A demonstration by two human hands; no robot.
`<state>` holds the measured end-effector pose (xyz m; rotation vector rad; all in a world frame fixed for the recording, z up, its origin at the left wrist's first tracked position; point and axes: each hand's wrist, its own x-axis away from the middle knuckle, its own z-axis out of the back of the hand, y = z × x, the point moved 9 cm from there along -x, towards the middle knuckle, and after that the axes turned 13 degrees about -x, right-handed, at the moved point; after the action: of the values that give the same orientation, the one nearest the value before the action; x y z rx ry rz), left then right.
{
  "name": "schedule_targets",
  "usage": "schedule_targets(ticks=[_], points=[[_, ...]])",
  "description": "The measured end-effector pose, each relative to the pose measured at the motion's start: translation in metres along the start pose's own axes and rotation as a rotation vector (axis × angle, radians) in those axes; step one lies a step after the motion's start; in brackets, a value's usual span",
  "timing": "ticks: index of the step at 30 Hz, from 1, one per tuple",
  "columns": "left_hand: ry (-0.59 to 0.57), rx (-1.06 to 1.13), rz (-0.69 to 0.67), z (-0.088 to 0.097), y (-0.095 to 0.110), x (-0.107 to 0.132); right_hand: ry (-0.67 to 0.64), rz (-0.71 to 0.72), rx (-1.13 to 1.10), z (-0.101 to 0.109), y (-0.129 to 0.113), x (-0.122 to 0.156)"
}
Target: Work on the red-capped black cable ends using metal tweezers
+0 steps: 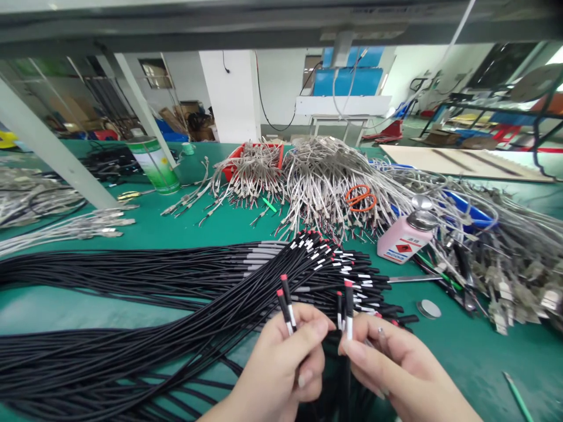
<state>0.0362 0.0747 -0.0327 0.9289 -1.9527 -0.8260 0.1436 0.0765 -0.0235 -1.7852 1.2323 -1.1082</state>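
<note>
Head: both hands' fingers (308,334) pinch black wires (287,302).

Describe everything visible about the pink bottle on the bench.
The pink bottle is a squat, flat-sided container, plastic by the look of it, with a wide round metal top. Its white label carries a red hazard diamond and small print too fine to read. It lies tilted on the green table, right of the black cables, with its upper end against the pile of grey wire harnesses. Neither hand touches it.

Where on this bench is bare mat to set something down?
Bare green mat lies right of the right hand, below the round metal disc, and between the green can and black cables. The grey cable heap is crowded.
</note>
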Motion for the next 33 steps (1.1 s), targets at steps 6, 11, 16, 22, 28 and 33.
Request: schedule_targets(ticks=[6,11,16,22,28,33], points=[[-0.052,-0.068,-0.005,-0.005,0.003,0.001,-0.080,-0.038,0.008,-0.023,0.003,0.006],[0.043,-0.053,-0.043,0.003,0.013,0.001,0.024,0.119,0.270,0.003,-0.008,0.003],[0.015,0.002,-0.097,0.001,0.019,0.004,0.182,0.291,0.503,0.035,-0.028,0.011],[-0.109,0.058,-0.114,-0.009,0.019,0.005,0.126,0.556,0.497,0.023,-0.054,0.024],[-0.166,0.070,-0.103,-0.015,0.019,0.006,-0.011,0.639,0.418,-0.001,-0.061,0.029],[-0.180,0.041,-0.111,-0.016,0.019,0.006,0.006,0.548,0.465,-0.001,-0.054,0.027]])
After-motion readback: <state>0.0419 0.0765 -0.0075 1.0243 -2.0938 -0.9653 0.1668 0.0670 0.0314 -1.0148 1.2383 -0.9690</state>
